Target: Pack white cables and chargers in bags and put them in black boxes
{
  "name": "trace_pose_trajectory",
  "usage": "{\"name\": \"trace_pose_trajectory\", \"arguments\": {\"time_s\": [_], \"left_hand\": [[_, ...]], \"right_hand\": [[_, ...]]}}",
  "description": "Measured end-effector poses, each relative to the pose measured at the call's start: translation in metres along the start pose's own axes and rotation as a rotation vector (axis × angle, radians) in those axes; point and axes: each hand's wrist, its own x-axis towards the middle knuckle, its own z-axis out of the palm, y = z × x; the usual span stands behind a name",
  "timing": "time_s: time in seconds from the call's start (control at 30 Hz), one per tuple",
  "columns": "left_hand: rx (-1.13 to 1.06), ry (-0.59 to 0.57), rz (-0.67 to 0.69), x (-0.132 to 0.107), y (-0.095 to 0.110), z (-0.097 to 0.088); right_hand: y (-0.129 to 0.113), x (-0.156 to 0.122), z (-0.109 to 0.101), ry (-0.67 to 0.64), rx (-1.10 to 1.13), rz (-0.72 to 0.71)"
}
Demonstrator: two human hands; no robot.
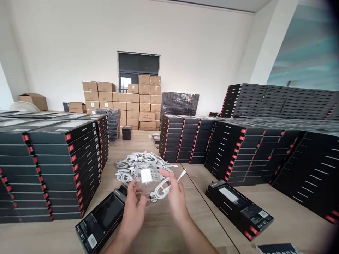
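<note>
White walls [66, 53] enclose a warehouse room, with a dark window [139, 67] at the back above tall stacks of cardboard cartons [144, 98]. Long wooden tabletops [159, 233] fill the foreground. Neat stacks of black retail boxes [50, 169] rise at the left of the frame, and more black stacks [238, 155] cover the right side, so a great many boxes stand closed and piled. At the centre, a tangled heap of white cables [140, 164] lies loose on the wood. Just above the lower edge, the left hand [134, 211] and right hand [176, 199] hold a clear plastic bag [147, 178] between them, fingers closed on it. Inside are a white wall charger [144, 175] and a coiled white cable [161, 188]. A single black box [102, 218] lies just beside the left hand at lower left, and another black box [238, 208] rests apart at lower right.
</note>
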Motion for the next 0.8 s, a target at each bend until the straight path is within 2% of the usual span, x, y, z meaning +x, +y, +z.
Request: {"name": "trace_pose_trajectory", "arguments": {"time_s": [0.1,0.17,0.3,0.37,0.47,0.53,0.6,0.7,0.8], "left_hand": [[-0.297,0.028,-0.118,-0.002,-0.001,0.009],[-0.422,0.033,-0.186,-0.003,0.002,0.011],[-0.474,0.039,-0.17,0.002,0.01,0.003],[-0.456,0.013,-0.133,0.007,0.014,-0.004],[-0.456,-0.006,-0.077,0.013,0.021,-0.011],[-0.468,-0.031,-0.058,0.015,0.024,-0.013],[-0.462,-0.068,-0.058,0.015,0.026,-0.014],[-0.444,-0.084,-0.056,0.014,0.026,-0.013],[-0.438,-0.064,-0.04,0.013,0.026,-0.012]], "right_hand": [[0.009,-0.009,0.009,-0.013,-0.134,-0.127],[0.017,-0.012,0.013,-0.077,-0.199,-0.182],[0.033,-0.013,0.012,-0.23,-0.397,-0.251],[0.035,-0.01,0.009,-0.33,-0.337,-0.155],[0.027,-0.003,0.004,-0.488,-0.008,0.063],[0.019,-0.001,0.001,-0.475,0.153,0.177],[0.013,-0.001,0.0,-0.43,0.184,0.258],[0.011,-0.004,-0.002,-0.456,0.161,0.304],[0.015,-0.005,-0.002,-0.471,0.076,0.196]]}}
